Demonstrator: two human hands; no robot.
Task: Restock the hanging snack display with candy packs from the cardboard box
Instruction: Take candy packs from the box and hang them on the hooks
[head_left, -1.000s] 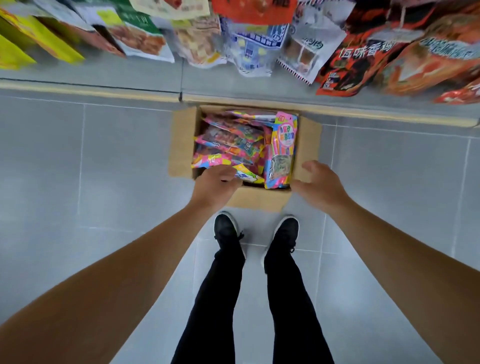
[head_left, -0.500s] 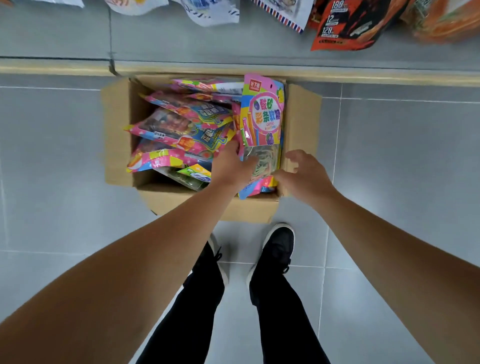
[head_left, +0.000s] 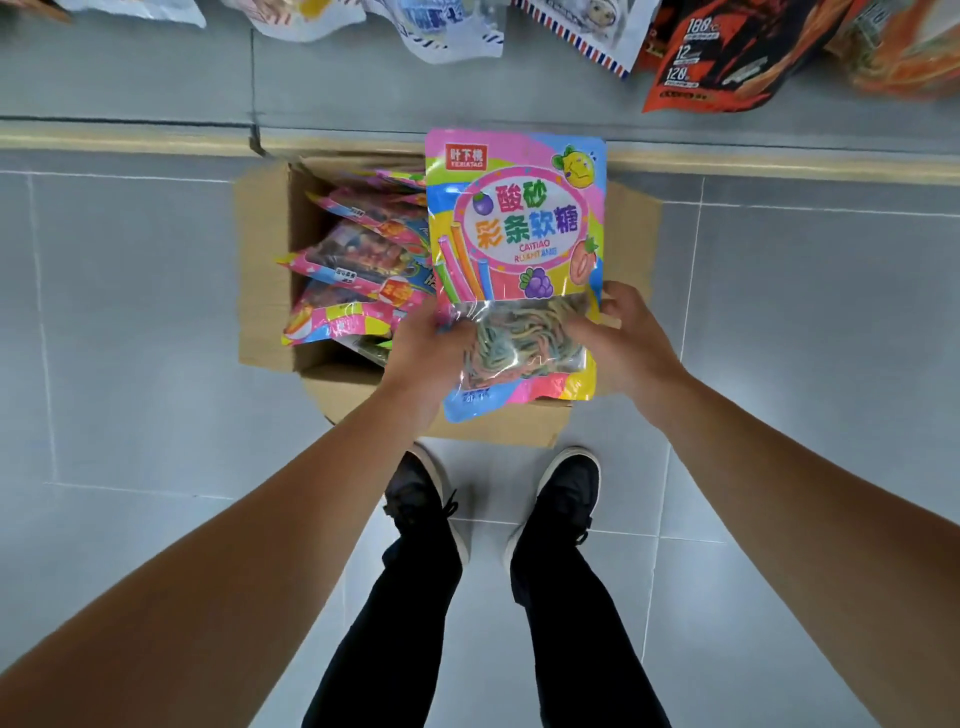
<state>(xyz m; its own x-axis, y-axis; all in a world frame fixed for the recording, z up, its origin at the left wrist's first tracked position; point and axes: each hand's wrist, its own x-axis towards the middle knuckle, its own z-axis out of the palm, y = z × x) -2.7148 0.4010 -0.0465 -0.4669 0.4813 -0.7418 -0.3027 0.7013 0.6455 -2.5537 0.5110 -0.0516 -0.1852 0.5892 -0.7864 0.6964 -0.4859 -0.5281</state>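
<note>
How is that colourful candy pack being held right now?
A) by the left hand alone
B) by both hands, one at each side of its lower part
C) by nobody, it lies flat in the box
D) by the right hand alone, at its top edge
B: the left hand and the right hand each grip a side of the candy pack near its clear window, holding it up above the cardboard box.
</note>
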